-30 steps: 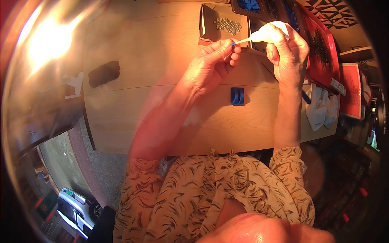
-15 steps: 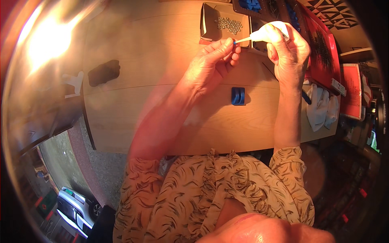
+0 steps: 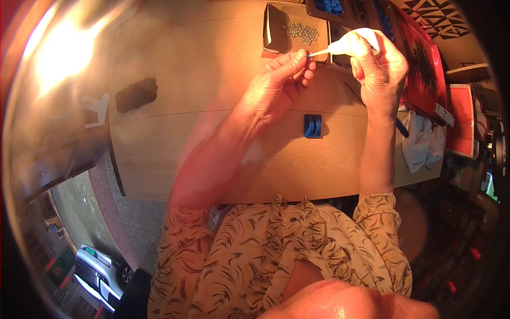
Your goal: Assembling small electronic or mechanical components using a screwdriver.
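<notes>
Two-handed work at a wood-toned table (image 3: 212,64), clock pos. taken from frame ctr. L. hand (image 3: 273,87), betw. 12 and 1 o'clock: thumb and index finger pinched narrow on a tiny blue piece (image 3: 309,55) at 1 o'clock, mostly covered by the grip, so its full shape can't be told. R. hand (image 3: 385,74), near 2 o'clock: thumb and fingers closed round a white bottle (image 3: 344,45), partly hidden by them, w/ its thin nozzle (image 3: 320,52) aimed betw. 8 and 9 o'clock at the blue piece (contact vs. a slight gap can't be resolved at this size). Betw. 12 and 1 o'clock, just beyond the L. hand: open box (image 3: 273,32) w/ small metallic rings (image 3: 302,33); its near R. corner is obscured. Blue block (image 3: 312,126), w/ curved ridges, at 2 o'clock on the tabletop, apart from both hands. At 1 o'clock, blue parts (image 3: 330,6) are cut off by the top edge. Dark obj. (image 3: 136,95) at 10 o'clock: kind unclear, strong glare nearby. White cloth (image 3: 417,141), approx. 3 o'clock, partly behind the R. forearm.
</notes>
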Demonstrator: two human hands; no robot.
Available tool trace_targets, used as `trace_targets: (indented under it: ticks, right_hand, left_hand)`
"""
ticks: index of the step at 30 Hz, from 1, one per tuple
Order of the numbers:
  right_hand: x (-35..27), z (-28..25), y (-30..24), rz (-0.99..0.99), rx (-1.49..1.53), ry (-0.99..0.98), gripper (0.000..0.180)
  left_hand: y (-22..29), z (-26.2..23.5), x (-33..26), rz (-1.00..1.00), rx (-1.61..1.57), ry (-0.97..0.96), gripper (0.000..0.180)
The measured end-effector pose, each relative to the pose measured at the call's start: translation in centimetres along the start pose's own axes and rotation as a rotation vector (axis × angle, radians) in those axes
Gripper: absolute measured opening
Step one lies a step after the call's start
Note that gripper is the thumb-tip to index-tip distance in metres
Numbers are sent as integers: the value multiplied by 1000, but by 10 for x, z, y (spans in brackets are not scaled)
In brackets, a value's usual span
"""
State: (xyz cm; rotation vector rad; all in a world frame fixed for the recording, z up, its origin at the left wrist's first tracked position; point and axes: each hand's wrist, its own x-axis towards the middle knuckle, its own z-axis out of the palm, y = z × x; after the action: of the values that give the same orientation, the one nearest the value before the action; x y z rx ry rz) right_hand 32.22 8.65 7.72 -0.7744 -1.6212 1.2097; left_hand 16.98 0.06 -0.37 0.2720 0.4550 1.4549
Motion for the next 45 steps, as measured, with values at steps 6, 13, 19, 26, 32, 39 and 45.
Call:
trace_targets:
  ticks: [6, 13, 19, 26, 32, 39, 45]
  right_hand:
    - [1, -3, 7, 3, 23, -20, 16]
    - [5, -31, 6, 247, 526, -37, 28]
    - [-25, -89, 9, 240, 851, -188, 49]
    - [-67, -103, 4, 61, 704, -44, 50]
    - [-76, -117, 22, 71, 508, 225, 37]
    - [-72, -127, 50, -12, 65, 462, 30]
    - [-72, -137, 66, 39, -290, 587, 34]
  left_hand:
    - [0, 0, 1, -14, -33, 30, 14]
    - [0, -3, 2, -40, -29, 7, 16]
    - [1, -10, -2, -82, -64, -105, 15]
    - [1, -13, 2, -94, -19, -255, 15]
    - [0, -14, 1, -93, -23, -232, 16]
    - [-4, -22, 8, -129, -97, -199, 17]
    - [-2, -22, 10, -114, -7, -186, 17]
